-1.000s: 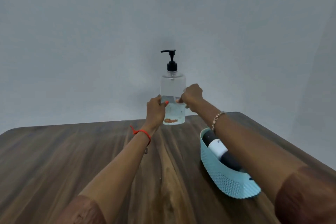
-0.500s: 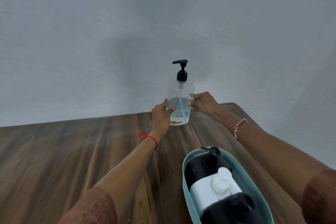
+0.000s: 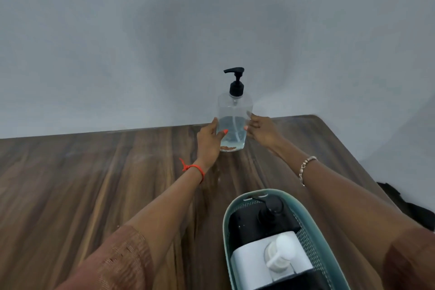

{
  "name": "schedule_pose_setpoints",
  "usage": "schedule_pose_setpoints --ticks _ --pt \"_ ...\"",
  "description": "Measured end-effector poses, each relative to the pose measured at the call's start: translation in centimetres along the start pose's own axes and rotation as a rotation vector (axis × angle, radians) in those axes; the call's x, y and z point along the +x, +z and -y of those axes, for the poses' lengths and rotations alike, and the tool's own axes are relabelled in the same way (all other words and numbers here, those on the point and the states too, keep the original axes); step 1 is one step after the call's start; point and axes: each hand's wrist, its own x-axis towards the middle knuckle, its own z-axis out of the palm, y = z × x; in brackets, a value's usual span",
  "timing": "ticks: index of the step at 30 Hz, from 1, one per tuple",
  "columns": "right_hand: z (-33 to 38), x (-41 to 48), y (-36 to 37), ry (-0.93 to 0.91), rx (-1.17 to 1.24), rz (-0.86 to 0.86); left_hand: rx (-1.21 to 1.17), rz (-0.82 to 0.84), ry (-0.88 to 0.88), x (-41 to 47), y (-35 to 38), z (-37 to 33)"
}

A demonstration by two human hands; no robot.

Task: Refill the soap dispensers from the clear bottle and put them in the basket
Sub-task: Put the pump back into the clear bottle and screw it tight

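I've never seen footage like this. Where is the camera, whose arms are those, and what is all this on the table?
There is no machine here. The arms belong to a person wearing a wide-angle camera on the head, so the one picture looks forward and down over them. The left hand and right hand hold a clear bottle between them. It has a black pump, is partly filled with liquid, and is near the far edge of a wooden table. Nearer the person, on the right, sits a blue-green basket with a black dispenser and a white dispenser inside.
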Motion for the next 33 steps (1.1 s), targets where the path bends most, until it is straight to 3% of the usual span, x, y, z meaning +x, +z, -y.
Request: schedule_pose_setpoints --ticks 5,9,14,21,27,33 --pt "0.7 -1.2 0.2 0.023 -0.116 0.138 0.132 0.151 -0.054 -0.5 -0.2 -0.8" --pt "0.6 -4.4 -1.5 0.121 -0.179 0.122 0.151 0.203 -0.091 -3.9 -0.9 -2.1" --pt "-0.1 -12.2 -5.0 0.24 0.063 0.102 0.095 0.229 -0.263 -10.3 -2.9 -3.0" --pt "-1.9 -26.1 -5.1 0.355 0.379 -0.006 -0.084 0.279 -0.375 -23.7 -4.1 -3.5" --pt "-4.1 -30.7 -2.1 0.341 0.239 -0.318 -0.184 0.391 -0.314 -30.0 -3.5 -4.4" --pt "-4.2 -31.1 0.2 0.366 0.273 -0.454 -0.154 0.316 -0.327 -30.0 -4.2 -5.3"
